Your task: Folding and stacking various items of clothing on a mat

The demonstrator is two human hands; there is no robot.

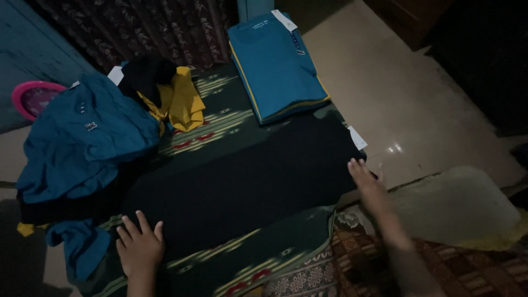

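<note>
Dim interior seen from above. The floor [385, 93] is laid with pale glossy tiles, carrying a small bright reflection near the centre right. A dark green woven mat [231, 118] with pale and red motifs covers the middle of the floor; a second, reddish-brown patterned rug [473, 269] lies at the lower right. Along the top hangs a dark curtain [148, 25] with a leaf-like print, beside a teal-painted wall [33, 49] at the left. Dark wooden furniture [473, 49] (its form is lost in shadow) fills the upper right corner. A pale, worn cushion or slab [462, 206] rests near the right edge. Light is weak and uneven.
</note>
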